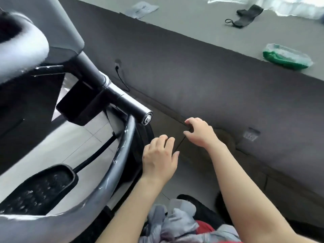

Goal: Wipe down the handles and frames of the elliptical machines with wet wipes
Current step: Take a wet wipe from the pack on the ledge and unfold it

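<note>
The elliptical machine fills the left side, with a curved dark frame tube (122,155) speckled with white marks, a black pedal (38,190) and a metal pivot bar (129,104). My left hand (159,158) hovers just right of the curved tube, fingers loosely bent, holding nothing visible. My right hand (199,132) reaches further out over the dark floor, fingers curled downward; no wipe shows in it. A green-and-clear wet wipe pack (287,57) lies on the grey ledge at upper right.
A grey ledge (201,23) runs along the top, with a crumpled pale wipe (142,8) and a black strap-like item (245,15) on it. A dark wall holds a socket with a plugged cable (121,74). Grey and red clothing (175,223) lies at the bottom.
</note>
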Tool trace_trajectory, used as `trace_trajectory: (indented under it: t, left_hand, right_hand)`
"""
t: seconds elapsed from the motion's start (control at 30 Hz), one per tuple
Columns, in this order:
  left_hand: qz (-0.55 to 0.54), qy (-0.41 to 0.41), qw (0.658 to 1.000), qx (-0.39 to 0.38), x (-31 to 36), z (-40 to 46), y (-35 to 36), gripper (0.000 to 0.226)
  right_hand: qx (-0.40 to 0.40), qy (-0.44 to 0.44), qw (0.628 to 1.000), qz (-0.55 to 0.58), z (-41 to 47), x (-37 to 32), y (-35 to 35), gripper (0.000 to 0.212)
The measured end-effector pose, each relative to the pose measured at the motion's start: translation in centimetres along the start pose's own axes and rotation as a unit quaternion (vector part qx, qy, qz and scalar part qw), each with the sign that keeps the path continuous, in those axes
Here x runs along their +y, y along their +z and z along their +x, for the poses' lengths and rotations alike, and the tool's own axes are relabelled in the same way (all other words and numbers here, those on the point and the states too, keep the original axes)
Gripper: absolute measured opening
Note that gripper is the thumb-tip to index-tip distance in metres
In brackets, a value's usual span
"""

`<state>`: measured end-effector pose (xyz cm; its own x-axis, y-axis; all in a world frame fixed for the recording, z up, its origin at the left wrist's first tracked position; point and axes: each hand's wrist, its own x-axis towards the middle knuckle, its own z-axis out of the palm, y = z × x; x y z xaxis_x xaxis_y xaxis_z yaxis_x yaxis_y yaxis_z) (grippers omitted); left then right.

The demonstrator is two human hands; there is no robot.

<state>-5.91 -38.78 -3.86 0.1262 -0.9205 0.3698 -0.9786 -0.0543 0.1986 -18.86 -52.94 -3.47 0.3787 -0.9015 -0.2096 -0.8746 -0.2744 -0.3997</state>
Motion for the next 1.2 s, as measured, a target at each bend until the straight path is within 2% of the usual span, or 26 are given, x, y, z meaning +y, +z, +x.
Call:
trace_trajectory:
  t: [0.13,0.33,0.47,0.57,0.73,0.97,1.2]
  left_hand:
    - [-0.001,0.002,1.000,-0.011,0.5,0.9,-0.1,0.041]
    - [0.029,-0.086,0.996,0.011,0.0,4.2,0.5,0.041]
    - [0.033,-0.149,0.988,0.035,2.3,9.7,3.2,0.039]
    - [0.027,-0.178,0.983,0.040,5.1,15.0,5.8,0.038]
    - [0.005,-0.197,0.980,0.011,10.2,25.3,10.1,0.039]
    - [-0.064,-0.050,0.996,-0.033,18.6,38.9,15.9,0.036]
    - [-0.141,0.106,0.980,-0.089,27.2,48.4,22.2,0.036]
  right_hand:
    - [0.005,-0.083,0.996,0.013,3.3,0.3,-1.7,0.040]
    - [0.047,-0.230,0.970,0.066,9.3,-0.3,-3.3,0.035]
    - [0.064,-0.297,0.950,0.070,13.8,0.4,-6.0,0.034]
    - [0.053,-0.317,0.946,0.042,16.6,3.7,-9.0,0.034]
    - [0.053,-0.273,0.961,0.003,21.0,12.9,-15.3,0.034]
    - [0.144,-0.126,0.981,0.030,23.0,25.5,-22.7,0.035]
    - [0.230,0.039,0.972,0.031,23.0,34.4,-27.0,0.035]
